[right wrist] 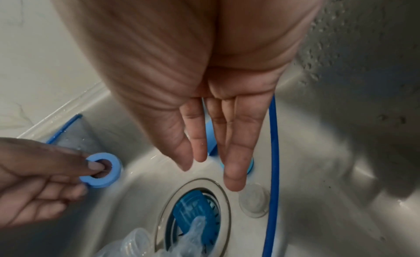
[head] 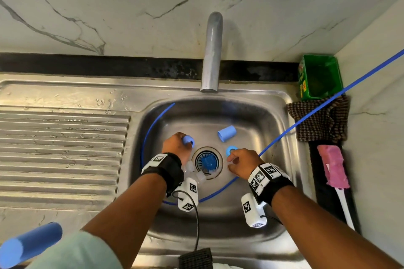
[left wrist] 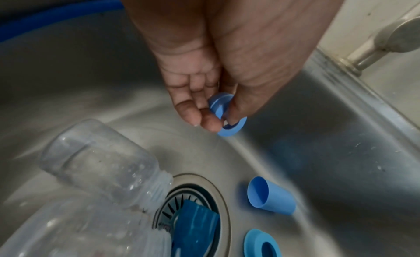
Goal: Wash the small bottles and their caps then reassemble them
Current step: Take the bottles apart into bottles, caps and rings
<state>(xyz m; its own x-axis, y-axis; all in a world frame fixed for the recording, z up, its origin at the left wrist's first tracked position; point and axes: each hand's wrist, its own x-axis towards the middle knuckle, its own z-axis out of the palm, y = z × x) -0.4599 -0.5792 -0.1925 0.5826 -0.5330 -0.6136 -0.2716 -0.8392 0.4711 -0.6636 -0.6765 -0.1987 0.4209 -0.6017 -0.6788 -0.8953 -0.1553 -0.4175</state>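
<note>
My left hand [head: 178, 144] pinches a blue ring cap [head: 188, 140] between thumb and fingertips, low at the left of the steel sink [head: 251, 113]; the ring cap [left wrist: 228, 118] shows clearly in the left wrist view. My right hand [head: 236, 160] hovers with straight fingers [right wrist: 234, 163] over a second blue ring [head: 231, 150] on the sink floor and holds nothing. A blue cup-shaped cover [head: 227, 133] lies on its side behind the drain. Clear bottles [left wrist: 102, 162] lie beside the drain, where a darker blue cap [head: 208, 162] rests. A clear disc [right wrist: 254, 199] lies right of the drain.
The faucet [head: 212, 50] stands over the basin's back edge. A blue hose [head: 306, 120] loops through the sink. At the right are a green box [head: 319, 76], a checked cloth [head: 321, 120] and a pink brush [head: 333, 166]. A ribbed drainboard [head: 61, 148] lies to the left.
</note>
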